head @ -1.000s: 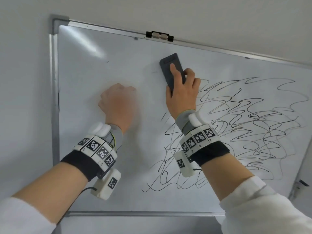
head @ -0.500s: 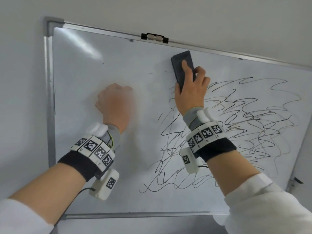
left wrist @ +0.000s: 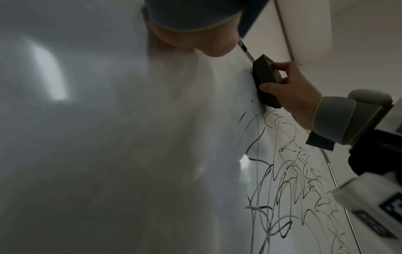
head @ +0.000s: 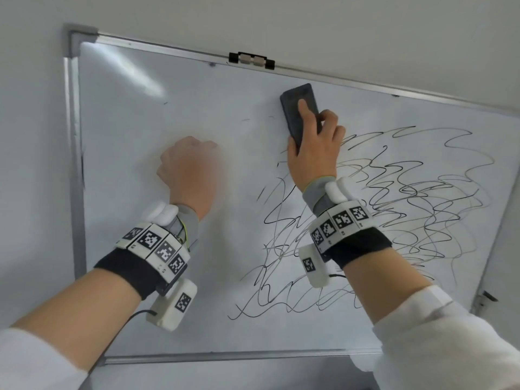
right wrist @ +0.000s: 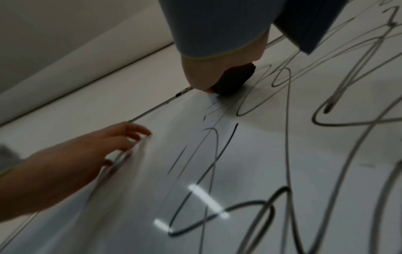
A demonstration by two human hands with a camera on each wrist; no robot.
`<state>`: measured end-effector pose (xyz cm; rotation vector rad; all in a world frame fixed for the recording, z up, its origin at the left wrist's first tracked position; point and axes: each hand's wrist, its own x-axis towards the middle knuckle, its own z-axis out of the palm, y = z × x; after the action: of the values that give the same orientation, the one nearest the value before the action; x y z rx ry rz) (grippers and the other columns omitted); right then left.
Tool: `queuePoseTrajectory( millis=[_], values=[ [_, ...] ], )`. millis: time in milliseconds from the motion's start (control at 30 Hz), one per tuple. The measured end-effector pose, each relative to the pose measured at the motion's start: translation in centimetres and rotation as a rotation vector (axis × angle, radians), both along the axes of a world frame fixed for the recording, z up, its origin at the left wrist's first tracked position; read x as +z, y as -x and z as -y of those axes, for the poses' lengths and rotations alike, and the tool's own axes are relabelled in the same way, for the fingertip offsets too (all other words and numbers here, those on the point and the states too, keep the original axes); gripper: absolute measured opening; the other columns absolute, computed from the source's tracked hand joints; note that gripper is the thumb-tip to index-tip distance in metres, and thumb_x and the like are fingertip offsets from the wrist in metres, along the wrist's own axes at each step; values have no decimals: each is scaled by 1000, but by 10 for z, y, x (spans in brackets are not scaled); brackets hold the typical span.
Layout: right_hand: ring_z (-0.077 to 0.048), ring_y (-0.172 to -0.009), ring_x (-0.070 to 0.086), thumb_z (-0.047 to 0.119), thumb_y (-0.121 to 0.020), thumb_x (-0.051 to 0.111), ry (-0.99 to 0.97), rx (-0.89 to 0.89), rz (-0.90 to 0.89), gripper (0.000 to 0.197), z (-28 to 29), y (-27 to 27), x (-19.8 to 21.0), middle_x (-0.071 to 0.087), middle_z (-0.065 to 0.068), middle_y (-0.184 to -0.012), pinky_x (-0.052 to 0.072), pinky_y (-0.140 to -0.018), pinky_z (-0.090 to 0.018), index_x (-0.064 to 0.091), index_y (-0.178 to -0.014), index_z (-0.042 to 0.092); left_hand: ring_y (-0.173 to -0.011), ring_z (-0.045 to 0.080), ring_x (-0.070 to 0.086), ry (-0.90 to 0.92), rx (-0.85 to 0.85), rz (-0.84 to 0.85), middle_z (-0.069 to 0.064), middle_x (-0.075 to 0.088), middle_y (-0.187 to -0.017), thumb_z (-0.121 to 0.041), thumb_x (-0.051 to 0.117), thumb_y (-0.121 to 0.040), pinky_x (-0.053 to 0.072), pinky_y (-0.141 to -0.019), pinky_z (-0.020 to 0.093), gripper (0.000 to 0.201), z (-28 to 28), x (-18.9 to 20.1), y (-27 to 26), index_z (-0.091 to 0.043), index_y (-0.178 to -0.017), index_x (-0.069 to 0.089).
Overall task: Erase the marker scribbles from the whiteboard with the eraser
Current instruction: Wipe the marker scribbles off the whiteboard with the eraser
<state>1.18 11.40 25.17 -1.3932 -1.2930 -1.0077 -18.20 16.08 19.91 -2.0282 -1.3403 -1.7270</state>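
Note:
The whiteboard (head: 135,164) hangs on the wall, its right half covered in black marker scribbles (head: 408,209). My right hand (head: 315,139) grips the dark grey eraser (head: 295,108) and presses it flat against the board near the top edge, just above the upper left end of the scribbles. The left wrist view shows the eraser (left wrist: 266,77) pinched between the thumb and fingers of the right hand (left wrist: 289,94). My left hand (head: 188,164) rests on the bare left part of the board. In the right wrist view, the left hand (right wrist: 93,151) touches the surface with straight fingers.
A black and silver clip (head: 251,61) sits on the board's metal top frame (head: 365,85). A few faint leftover marks (head: 245,119) lie left of the eraser. A small bracket (head: 488,296) sticks out at the board's lower right edge. Plain wall surrounds the board.
My right hand slid the eraser up and to the right towards the top edge, mostly in the first half second. The left hand stayed where it was on the board.

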Motion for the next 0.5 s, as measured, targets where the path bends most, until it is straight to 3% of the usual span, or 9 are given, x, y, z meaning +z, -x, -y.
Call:
queuePoseTrajectory(
  millis=[133,233,333,500],
  values=[
    [-37,-81,47,21,-79,53,39,82,196,50,-4,24,-14,52,-24,-113,45,-78,-41,55,-128,14,-114,33,34,-12,-7,7,4,44,-126,-5,43,-81,28,-87,44,41,2,1,-3,-28,-111,58],
    [-33,-80,46,18,-76,55,88,152,306,51,-7,40,-25,52,-21,-113,46,-72,-40,55,-127,17,-116,32,32,-4,-5,14,3,44,-127,-6,44,-81,27,-89,43,41,4,1,-5,-29,-111,58],
    [-34,-79,47,14,-73,61,85,147,316,53,-6,41,-16,55,-21,-111,47,-69,-40,57,-126,17,-116,33,33,-10,-4,12,3,44,-126,-6,44,-81,27,-89,43,41,5,0,-5,-29,-111,58],
    [-36,-78,49,14,-72,68,9,37,187,55,-5,32,8,55,-21,-112,46,-74,-39,58,-126,17,-116,32,32,-12,-8,1,4,44,-126,-5,44,-82,27,-88,43,41,4,0,-5,-29,-112,59]
  ],
)
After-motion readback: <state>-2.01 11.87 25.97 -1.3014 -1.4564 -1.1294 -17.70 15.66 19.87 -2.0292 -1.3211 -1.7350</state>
